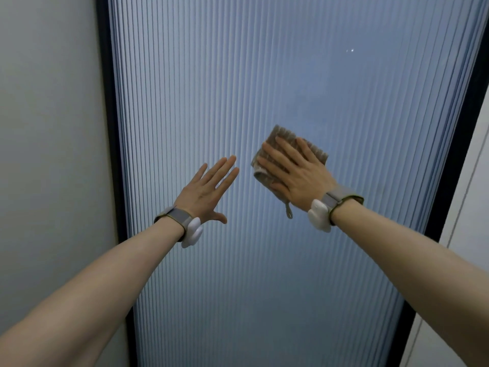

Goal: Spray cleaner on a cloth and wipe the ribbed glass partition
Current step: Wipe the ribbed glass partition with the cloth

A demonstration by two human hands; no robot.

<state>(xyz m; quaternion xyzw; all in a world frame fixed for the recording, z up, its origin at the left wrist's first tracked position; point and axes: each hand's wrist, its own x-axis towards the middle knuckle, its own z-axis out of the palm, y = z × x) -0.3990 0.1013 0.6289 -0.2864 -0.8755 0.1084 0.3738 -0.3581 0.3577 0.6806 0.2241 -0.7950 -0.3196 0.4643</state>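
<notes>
The right hand [296, 176] covers most of the cloth [315, 151] beneath its palm; the ribbed glass partition [264, 75] runs off top and bottom edges.

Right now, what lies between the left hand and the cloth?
Only bare ribbed glass: the head view shows a narrow gap between the left hand and the cloth under the right hand.

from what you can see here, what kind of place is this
Probably an indoor room or office divider: a tall ribbed glass partition in a dark frame, set between plain pale walls. The right hand presses a brown cloth on it.
</notes>
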